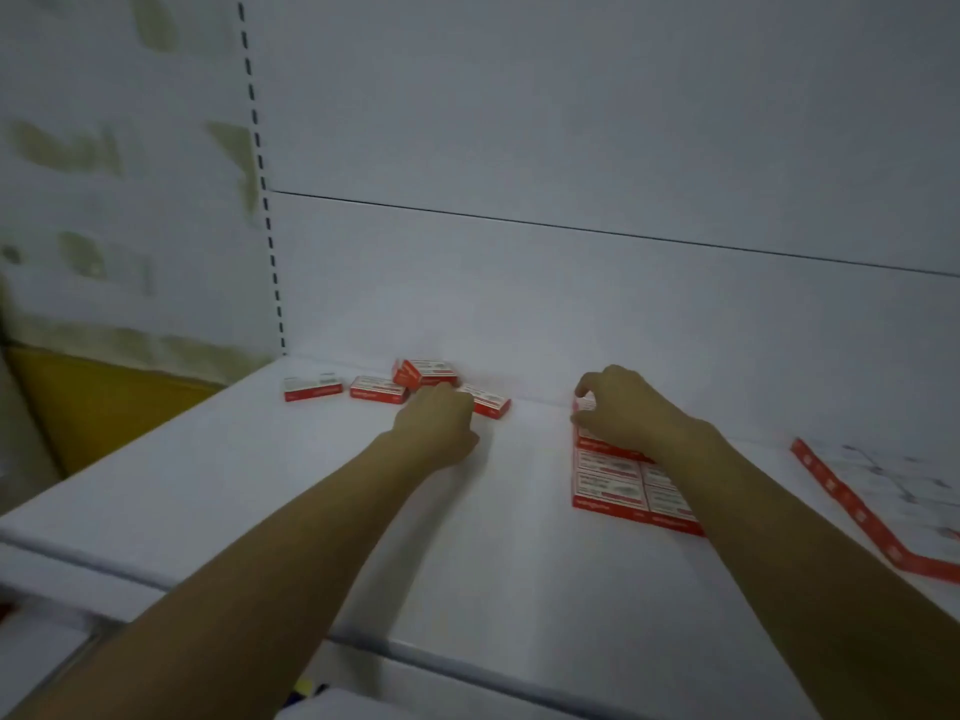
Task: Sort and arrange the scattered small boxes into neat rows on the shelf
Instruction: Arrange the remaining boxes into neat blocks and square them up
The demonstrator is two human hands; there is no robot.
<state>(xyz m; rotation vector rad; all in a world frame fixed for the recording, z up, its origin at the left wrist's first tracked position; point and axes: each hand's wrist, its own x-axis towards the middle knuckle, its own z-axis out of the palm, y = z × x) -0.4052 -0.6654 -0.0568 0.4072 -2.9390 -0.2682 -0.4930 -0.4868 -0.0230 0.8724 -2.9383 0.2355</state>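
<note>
Several small red-and-white boxes lie scattered at the back of the white shelf (311,485): one at far left (313,388), one beside it (377,389), one tilted on top (426,373), and one (491,400) at my left hand's fingertips. My left hand (441,428) reaches toward that box with curled fingers; whether it grips the box is hidden. A neat block of boxes (615,485) lies to the right. My right hand (621,407) pinches a small box (584,405) at the block's far end.
A flat red-edged white carton (852,506) lies on the shelf at the right. The shelf's back panel (571,293) rises just behind the boxes. A slotted upright (270,226) marks the left corner. A yellow surface (104,402) sits lower left.
</note>
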